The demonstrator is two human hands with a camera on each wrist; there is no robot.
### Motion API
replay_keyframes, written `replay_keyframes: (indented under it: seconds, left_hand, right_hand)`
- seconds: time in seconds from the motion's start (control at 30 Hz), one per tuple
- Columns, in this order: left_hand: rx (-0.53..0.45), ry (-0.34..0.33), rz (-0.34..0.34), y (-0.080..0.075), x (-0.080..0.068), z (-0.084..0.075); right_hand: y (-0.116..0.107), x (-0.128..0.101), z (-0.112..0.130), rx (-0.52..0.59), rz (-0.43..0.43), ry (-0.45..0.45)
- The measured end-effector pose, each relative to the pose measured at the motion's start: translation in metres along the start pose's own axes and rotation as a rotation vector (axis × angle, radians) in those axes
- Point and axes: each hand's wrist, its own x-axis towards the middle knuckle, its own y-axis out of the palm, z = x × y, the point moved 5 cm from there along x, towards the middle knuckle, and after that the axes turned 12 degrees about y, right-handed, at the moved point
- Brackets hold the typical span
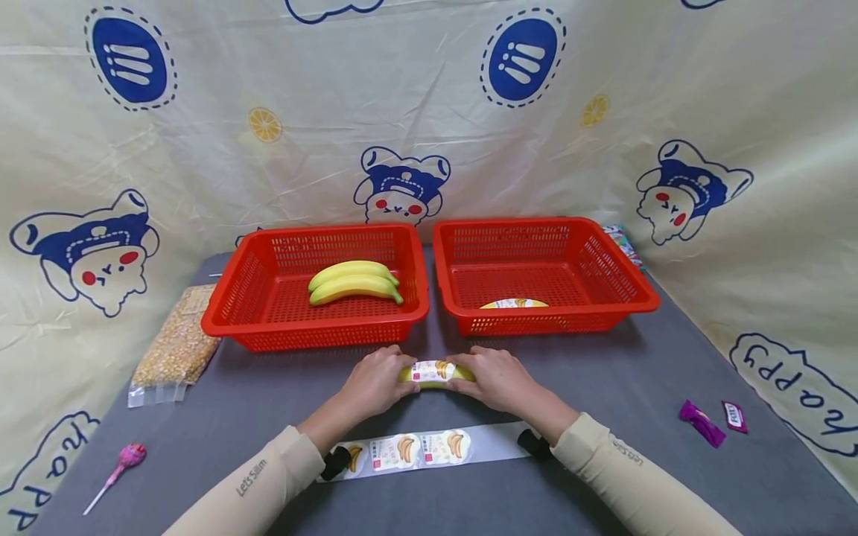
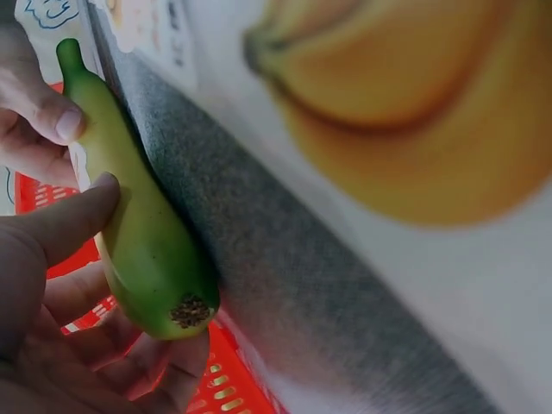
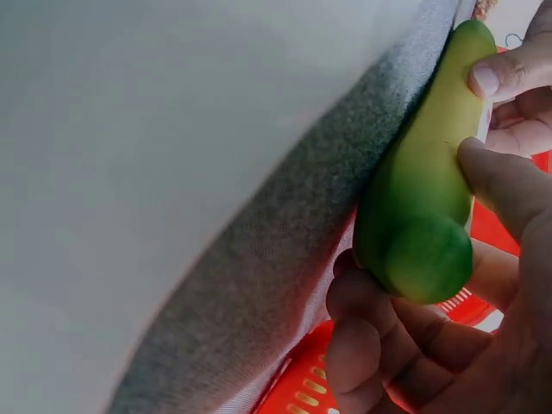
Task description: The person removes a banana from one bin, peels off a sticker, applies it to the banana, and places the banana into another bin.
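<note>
A yellow banana (image 1: 439, 385) with greenish ends is held level just above the grey table. A white label (image 1: 429, 371) printed with bananas lies along its top. My left hand (image 1: 380, 378) grips the left end, thumb on the near side and fingers curled behind. At the other end my right hand (image 1: 494, 378) holds it the same way; the right wrist view shows the green tip of the banana (image 3: 423, 198) between thumb and fingers. Nearer me, below the hands, lies a strip of backing paper (image 1: 492, 445) with several banana labels (image 1: 395, 452) at its left part.
A red basket (image 1: 315, 333) at back left holds two bananas (image 1: 355, 286); another red basket (image 1: 556, 321) at back right holds a labelled banana (image 1: 515, 304). A bag of corn kernels (image 1: 176, 335) and a lollipop (image 1: 130, 455) lie left. Purple-wrapped candies (image 1: 701, 424) lie right.
</note>
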Motion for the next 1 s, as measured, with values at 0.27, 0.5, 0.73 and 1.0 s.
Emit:
replay_keyframes:
  seconds: [0.27,0.5,0.73,1.0]
  left_hand:
    - [-0.201,-0.111,-0.005,0.001,-0.013,0.011]
    - [-0.320,-0.211,-0.093,-0.004,-0.031,0.019]
    - [-0.329,-0.242,-0.137,-0.007,-0.042,0.024]
    - [-0.313,-0.288,-0.108,-0.007,-0.045,0.028]
  right_hand:
    - [0.003,0.000,-0.001,0.091,0.015,-0.024]
    - [0.004,0.001,-0.001,0.125,0.020,-0.016]
    - [0.005,0.004,0.006,0.123,0.026,-0.017]
    - [0.006,0.006,0.014,0.121,0.046,-0.027]
